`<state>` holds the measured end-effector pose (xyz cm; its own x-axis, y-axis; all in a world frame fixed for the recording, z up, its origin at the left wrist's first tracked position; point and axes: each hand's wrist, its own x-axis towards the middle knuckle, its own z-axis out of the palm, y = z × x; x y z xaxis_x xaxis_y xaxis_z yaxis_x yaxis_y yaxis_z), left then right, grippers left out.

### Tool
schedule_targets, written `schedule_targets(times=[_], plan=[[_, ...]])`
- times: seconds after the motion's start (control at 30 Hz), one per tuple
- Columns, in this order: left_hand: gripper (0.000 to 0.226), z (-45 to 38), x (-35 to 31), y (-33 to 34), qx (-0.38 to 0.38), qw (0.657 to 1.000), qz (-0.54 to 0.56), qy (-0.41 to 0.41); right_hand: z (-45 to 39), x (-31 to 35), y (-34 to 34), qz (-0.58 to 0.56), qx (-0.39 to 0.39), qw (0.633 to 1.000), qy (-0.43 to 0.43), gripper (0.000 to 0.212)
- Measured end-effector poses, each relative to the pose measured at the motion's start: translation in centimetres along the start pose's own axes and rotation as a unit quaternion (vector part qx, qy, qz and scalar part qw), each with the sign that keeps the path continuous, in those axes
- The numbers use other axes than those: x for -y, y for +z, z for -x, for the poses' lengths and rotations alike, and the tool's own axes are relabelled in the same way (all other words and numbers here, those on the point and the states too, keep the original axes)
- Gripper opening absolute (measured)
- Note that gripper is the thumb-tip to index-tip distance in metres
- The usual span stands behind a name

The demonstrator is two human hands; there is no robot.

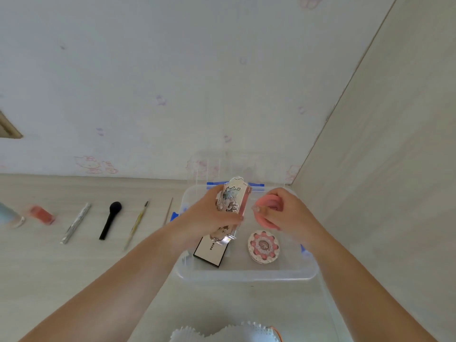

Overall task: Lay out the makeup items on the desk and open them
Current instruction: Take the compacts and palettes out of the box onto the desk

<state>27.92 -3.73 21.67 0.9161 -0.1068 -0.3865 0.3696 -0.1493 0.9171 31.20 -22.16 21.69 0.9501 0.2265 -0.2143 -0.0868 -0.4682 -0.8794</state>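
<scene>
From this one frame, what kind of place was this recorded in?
Probably a bedroom or home desk corner: pale cartoon-cat wallpaper behind a light wood-grain desk, with makeup tools laid in a row, such as a black brush, beside a clear plastic storage box.

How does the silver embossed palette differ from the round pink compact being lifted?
The silver embossed palette is long and rectangular, gripped by the left hand; the round pink compact is a plain disc, held by the right hand. The palette looks larger. Both are held above the clear bin.
</scene>
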Motion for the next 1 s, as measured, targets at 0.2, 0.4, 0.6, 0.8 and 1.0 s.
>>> schedule_targets(times=[0.2,0.4,0.6,0.8,1.0], plan=[[0.058,4.6,0.7,-3.0,-0.039,0.994,0.081,0.054,0.8,2.4,2.8,-0.115,0.017,0.993,0.004,0.010],[0.048,8.0,4.6,-7.8,-0.104,0.985,0.122,0.066,1.8,4.9,7.7,-0.119,0.052,0.992,0.001,0.007],[0.034,11.8,8.8,-16.0,-0.120,0.974,0.187,0.038,2.3,8.2,15.8,-0.112,0.106,0.988,0.006,0.015],[0.042,15.3,13.7,-25.1,-0.137,0.969,0.205,-0.008,1.8,10.7,26.3,-0.133,0.149,0.979,0.042,0.011],[0.031,16.9,19.0,-32.3,-0.200,0.973,0.086,-0.078,0.7,9.6,36.7,-0.150,0.177,0.960,0.156,0.020]])
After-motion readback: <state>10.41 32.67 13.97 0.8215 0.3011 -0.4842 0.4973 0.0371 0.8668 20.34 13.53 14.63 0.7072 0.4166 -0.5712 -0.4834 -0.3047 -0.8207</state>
